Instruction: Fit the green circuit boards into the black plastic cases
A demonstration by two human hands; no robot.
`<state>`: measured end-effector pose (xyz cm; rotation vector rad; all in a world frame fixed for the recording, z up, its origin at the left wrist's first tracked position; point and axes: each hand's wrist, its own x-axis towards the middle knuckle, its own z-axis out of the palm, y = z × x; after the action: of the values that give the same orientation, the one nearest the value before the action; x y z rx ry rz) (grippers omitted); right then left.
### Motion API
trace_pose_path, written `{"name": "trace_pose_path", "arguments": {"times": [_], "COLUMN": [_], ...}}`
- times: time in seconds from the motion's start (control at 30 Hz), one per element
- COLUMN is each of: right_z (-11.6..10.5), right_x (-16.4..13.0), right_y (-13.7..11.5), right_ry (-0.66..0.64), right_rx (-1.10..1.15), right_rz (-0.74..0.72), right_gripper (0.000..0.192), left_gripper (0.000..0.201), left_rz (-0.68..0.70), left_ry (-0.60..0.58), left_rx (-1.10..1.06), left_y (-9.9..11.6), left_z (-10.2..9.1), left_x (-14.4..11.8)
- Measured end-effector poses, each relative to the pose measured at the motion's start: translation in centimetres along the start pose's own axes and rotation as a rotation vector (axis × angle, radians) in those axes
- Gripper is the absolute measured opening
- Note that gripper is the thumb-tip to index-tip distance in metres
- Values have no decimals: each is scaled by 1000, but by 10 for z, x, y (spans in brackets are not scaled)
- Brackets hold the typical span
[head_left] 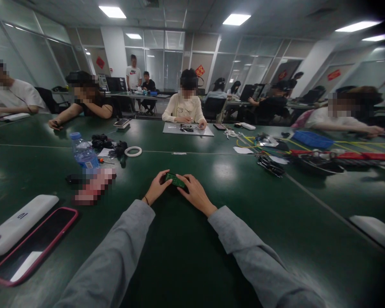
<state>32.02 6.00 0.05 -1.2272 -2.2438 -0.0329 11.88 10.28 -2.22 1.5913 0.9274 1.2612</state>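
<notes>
Between my two hands is a small green circuit board (175, 180) in a dark frame or casing, just over the green tabletop. My left hand (158, 187) grips its left end, with the thumb laid along the near edge. Around the right end, the fingers of my right hand (195, 191) are closed, the thumb and fingertips resting on the board's face. The fingers cover both ends of the board, and its underside is hidden. Whether it touches the table I cannot tell.
To the left are a water bottle (83, 153), a tape roll (133, 151), a phone (35, 247) and a white power bank (22, 222). Cables (269, 165) and a blue tray (312, 139) lie at right. Across the table, a person (185, 105) works over a grey mat (171, 129).
</notes>
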Motion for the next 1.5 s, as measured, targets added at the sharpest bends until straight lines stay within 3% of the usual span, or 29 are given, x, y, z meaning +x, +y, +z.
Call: {"name": "trace_pose_path", "arguments": {"times": [0.6, 0.9, 1.5], "right_z": [1, -1, 4], "right_x": [1, 1, 1], "right_y": [0, 0, 4], "right_ry": [51, 51, 74], "right_rx": [36, 20, 116], "right_rz": [8, 5, 27], "right_gripper": [58, 44, 47], "left_gripper": [47, 44, 45], "left_rz": [11, 8, 18], "left_ry": [22, 9, 19], "left_rx": [-13, -6, 9], "left_y": [-6, -3, -5], "left_z": [2, 1, 2], "left_x": [2, 2, 2]}}
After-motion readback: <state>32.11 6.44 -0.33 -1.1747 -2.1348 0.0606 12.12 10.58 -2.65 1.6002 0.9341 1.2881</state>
